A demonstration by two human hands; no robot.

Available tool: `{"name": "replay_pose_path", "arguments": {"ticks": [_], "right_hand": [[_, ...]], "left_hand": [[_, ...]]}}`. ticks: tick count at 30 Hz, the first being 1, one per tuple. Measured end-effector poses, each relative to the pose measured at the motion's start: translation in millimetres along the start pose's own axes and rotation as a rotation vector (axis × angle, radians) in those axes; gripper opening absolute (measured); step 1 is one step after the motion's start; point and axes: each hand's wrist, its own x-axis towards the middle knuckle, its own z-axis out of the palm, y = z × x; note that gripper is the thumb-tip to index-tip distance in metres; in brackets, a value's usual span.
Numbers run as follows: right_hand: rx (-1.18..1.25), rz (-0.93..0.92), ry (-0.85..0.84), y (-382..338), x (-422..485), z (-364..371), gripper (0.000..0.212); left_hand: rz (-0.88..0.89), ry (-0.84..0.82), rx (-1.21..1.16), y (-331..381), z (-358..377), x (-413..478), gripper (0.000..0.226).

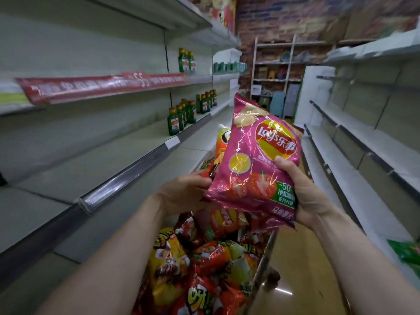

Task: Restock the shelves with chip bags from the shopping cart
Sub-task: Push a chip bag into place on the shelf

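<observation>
Above the shopping cart (266, 258) I hold the pink Lay's chip bag (256, 160), left hand (184, 192) and right hand (302, 196) with fingers (281, 162) clamped on its lower edges; I judge it light, puffy, slippery and crushable, best pinched at the seams.

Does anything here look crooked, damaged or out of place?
Yes: the long red printed banner along the left shelf's front edge looks crooked, its left end sagging below the rail. The pink foil chip bag being held looks undamaged.
</observation>
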Motion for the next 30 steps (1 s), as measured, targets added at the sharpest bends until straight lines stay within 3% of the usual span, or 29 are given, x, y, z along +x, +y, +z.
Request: {"name": "replay_pose_path", "arguments": {"ticks": [3,6,9,13,16,18,20,30], "right_hand": [[-0.056,-0.003,-0.048,-19.1,-25.7,-9.1,0.098],[-0.153,-0.031,-0.027,-38.6,-49.3,-13.9,0.102],[-0.199,-0.097,0.045,-55.5,-69.8,-17.9,0.102],[-0.245,-0.162,0.182,-71.8,-101.1,-22.8,0.076],[-0.231,-0.189,0.289,-76.2,-122.8,-25.4,0.078],[-0.18,-0.221,0.376,-78.1,-138.6,-26.3,0.078],[-0.152,-0.262,0.478,-80.9,-156.3,-22.5,0.062],[-0.201,-0.452,0.908,-85.4,-267.6,-2.6,0.035]], "left_hand": [[-0.05,-0.05,-0.005,18.1,20.6,-2.6,0.088],[-0.117,-0.036,0.154,33.4,56.1,9.8,0.099],[-0.096,-0.007,0.167,40.0,85.4,27.7,0.1],[-0.038,0.023,0.204,42.8,110.8,49.2,0.083],[-0.013,-0.038,0.206,46.3,128.3,64.9,0.07],[0.0,-0.084,0.203,48.8,140.9,72.6,0.077],[0.019,-0.135,0.2,50.1,154.8,78.0,0.079],[0.123,-0.417,0.206,34.8,263.7,82.3,0.03]]}}
